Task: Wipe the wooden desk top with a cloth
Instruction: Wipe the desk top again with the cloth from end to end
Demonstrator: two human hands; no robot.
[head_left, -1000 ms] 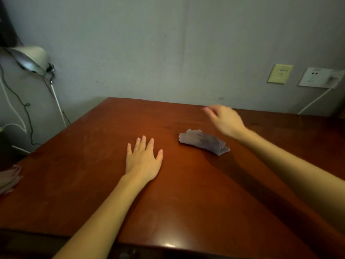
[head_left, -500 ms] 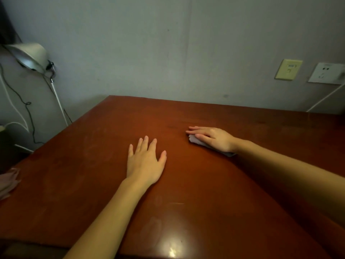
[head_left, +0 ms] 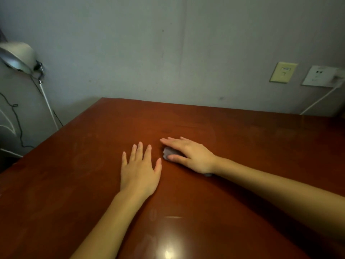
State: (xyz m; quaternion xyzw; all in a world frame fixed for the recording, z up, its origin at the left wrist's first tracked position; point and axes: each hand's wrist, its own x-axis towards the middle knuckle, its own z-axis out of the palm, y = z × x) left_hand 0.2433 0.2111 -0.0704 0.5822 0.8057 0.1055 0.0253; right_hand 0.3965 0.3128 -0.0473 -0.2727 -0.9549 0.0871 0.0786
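A reddish-brown wooden desk top (head_left: 242, 146) fills the lower view. My right hand (head_left: 188, 155) lies flat with straight fingers on a small grey cloth (head_left: 169, 152), pressing it onto the wood near the desk's middle. Only the cloth's left edge and a bit by my wrist show; the hand hides the remainder. My left hand (head_left: 140, 170) rests palm down on the bare wood just left of the cloth, fingers spread and straight, holding nothing.
A metal desk lamp (head_left: 17, 57) with a white stem and dark cables stands off the desk's left edge. Two wall sockets (head_left: 283, 72) sit at the right on the grey wall, a white cable running down from one. The desk's left edge runs diagonally.
My right hand came down from the air onto the cloth and has slid it leftwards, closer to my left hand. The left hand has stayed put.
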